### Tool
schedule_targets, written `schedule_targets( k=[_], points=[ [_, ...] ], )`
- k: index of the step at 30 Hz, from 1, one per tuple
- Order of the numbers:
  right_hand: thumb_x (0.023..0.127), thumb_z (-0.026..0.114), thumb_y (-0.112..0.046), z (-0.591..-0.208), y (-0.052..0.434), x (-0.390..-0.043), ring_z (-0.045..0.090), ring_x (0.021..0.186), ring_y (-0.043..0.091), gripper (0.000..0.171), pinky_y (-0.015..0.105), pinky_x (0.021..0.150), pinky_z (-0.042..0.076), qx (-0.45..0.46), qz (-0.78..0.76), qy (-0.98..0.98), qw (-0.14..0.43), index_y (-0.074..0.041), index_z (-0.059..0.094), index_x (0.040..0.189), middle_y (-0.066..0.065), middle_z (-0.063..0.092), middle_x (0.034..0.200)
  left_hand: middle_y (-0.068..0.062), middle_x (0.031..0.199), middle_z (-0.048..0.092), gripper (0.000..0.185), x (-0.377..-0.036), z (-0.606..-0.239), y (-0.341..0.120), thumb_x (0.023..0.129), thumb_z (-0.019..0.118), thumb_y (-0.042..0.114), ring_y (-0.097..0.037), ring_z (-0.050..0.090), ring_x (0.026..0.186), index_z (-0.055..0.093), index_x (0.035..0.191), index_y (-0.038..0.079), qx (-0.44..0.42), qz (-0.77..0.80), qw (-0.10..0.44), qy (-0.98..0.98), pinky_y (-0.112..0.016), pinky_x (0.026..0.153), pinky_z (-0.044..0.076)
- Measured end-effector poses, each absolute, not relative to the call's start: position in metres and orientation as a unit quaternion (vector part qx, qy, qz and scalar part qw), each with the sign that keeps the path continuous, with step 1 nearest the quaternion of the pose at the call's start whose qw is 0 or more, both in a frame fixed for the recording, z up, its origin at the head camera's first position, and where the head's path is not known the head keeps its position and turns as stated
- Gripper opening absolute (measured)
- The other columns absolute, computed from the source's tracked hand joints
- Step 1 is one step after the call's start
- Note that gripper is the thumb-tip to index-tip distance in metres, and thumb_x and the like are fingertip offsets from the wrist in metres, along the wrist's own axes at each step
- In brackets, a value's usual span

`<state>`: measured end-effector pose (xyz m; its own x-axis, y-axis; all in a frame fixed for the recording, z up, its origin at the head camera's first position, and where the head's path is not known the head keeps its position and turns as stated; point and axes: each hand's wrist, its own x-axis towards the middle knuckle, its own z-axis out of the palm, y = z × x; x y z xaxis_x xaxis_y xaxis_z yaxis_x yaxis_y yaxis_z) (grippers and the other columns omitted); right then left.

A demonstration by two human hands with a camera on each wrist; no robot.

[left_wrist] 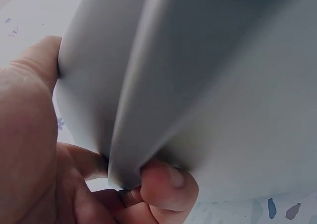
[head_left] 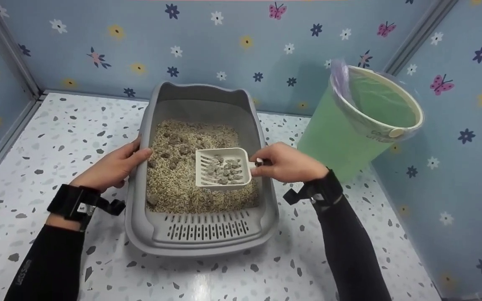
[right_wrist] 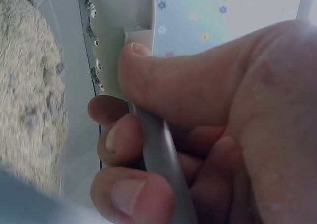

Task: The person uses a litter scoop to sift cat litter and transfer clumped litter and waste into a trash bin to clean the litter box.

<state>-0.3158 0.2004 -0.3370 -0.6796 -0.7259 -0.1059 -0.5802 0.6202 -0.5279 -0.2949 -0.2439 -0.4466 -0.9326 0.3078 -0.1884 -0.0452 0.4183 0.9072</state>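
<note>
Litter scoop [head_left: 224,187], held above the litter [head_left: 178,188] in the grey box [head_left: 201,249]: presumably light and stiff, best taken by its handle [right_wrist: 159,144], which the right hand [head_left: 289,163] grips. Its long axis runs crosswise, clump-laden pan [head_left: 198,167] pointing left, handle right. The left hand [head_left: 111,166] grips the box's left rim [head_left: 139,188].

The tabletop [head_left: 69,129] is white, speckled with gray chips of mixed sizes, and catches a bright reflection at the bottom centre of the frame. A gray litter tray [head_left: 203,249] sits on it in the middle; a translucent green bin [head_left: 329,129] stands on it at the right.
</note>
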Motion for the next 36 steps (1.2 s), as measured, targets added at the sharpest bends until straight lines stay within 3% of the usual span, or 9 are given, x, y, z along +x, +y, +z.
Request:
schedule_targets(
  k=[4,7,11,15,17,22,27,36],
  points=[
    [0.107,0.077,-0.025,-0.338,0.216,-0.318,0.056,0.064,0.013,0.021,0.036,0.065,0.051,-0.353,-0.232,0.894,0.15,-0.015,0.085,0.123,-0.004,0.068,0.083,-0.017,0.113,0.055,0.088,-0.295,-0.445,-0.244,0.114,0.045,0.068,-0.012,0.039,0.065,0.002,0.181,0.029,0.078,0.531,0.164,0.828,-0.027,0.052,0.041],
    [0.107,0.077,-0.027,-0.335,0.222,-0.317,0.056,0.065,0.013,0.021,0.036,0.066,0.049,-0.354,-0.226,0.896,0.143,-0.016,0.085,0.123,-0.005,0.066,0.081,-0.019,0.123,0.056,0.089,-0.296,-0.444,-0.245,0.115,0.045,0.067,-0.011,0.035,0.062,0.0,0.181,0.027,0.076,0.53,0.167,0.828,-0.027,0.053,0.04],
    [0.108,0.077,-0.028,-0.333,0.218,-0.317,0.053,0.066,0.013,0.021,0.036,0.067,0.048,-0.357,-0.22,0.897,0.137,-0.016,0.085,0.122,-0.006,0.064,0.08,-0.018,0.122,0.056,0.088,-0.296,-0.444,-0.245,0.116,0.044,0.066,-0.011,0.035,0.061,0.0,0.181,0.026,0.077,0.529,0.168,0.828,-0.027,0.053,0.039],
    [0.109,0.075,-0.031,-0.336,0.196,-0.319,0.055,0.067,0.012,0.026,0.036,0.068,0.051,-0.383,-0.226,0.884,0.147,-0.014,0.084,0.126,-0.005,0.072,0.089,-0.015,0.108,0.051,0.087,-0.295,-0.446,-0.246,0.115,0.045,0.066,-0.012,0.037,0.065,0.002,0.181,0.03,0.073,0.537,0.165,0.824,-0.027,0.053,0.04],
    [0.109,0.075,-0.031,-0.337,0.19,-0.321,0.055,0.067,0.012,0.027,0.036,0.068,0.051,-0.393,-0.23,0.877,0.153,-0.014,0.084,0.127,-0.005,0.074,0.092,-0.02,0.121,0.055,0.088,-0.295,-0.447,-0.246,0.114,0.046,0.067,-0.014,0.046,0.073,0.001,0.181,0.031,0.07,0.541,0.167,0.822,-0.029,0.056,0.046],
    [0.108,0.077,-0.026,-0.336,0.202,-0.322,0.054,0.067,0.013,0.022,0.035,0.068,0.05,-0.369,-0.233,0.887,0.152,-0.014,0.085,0.124,-0.004,0.07,0.087,-0.025,0.144,0.053,0.088,-0.295,-0.447,-0.246,0.114,0.045,0.067,-0.02,0.051,0.082,0.0,0.181,0.031,0.071,0.535,0.17,0.824,-0.031,0.059,0.049],
    [0.109,0.075,-0.028,-0.329,0.218,-0.32,0.053,0.071,0.014,0.022,0.037,0.07,0.048,-0.35,-0.234,0.896,0.138,-0.014,0.084,0.123,-0.004,0.061,0.081,-0.021,0.124,0.055,0.085,-0.297,-0.447,-0.245,0.115,0.045,0.066,-0.016,0.043,0.072,0.002,0.181,0.032,0.075,0.531,0.165,0.828,-0.028,0.055,0.042],
    [0.112,0.071,-0.031,-0.3,0.242,-0.315,0.053,0.07,0.018,0.021,0.039,0.071,0.047,-0.303,-0.22,0.922,0.096,-0.013,0.081,0.113,-0.002,0.059,0.079,-0.026,0.148,0.052,0.089,-0.297,-0.447,-0.243,0.114,0.045,0.068,-0.022,0.053,0.085,0.0,0.18,0.03,0.076,0.529,0.173,0.827,-0.032,0.06,0.05]
  ],
)
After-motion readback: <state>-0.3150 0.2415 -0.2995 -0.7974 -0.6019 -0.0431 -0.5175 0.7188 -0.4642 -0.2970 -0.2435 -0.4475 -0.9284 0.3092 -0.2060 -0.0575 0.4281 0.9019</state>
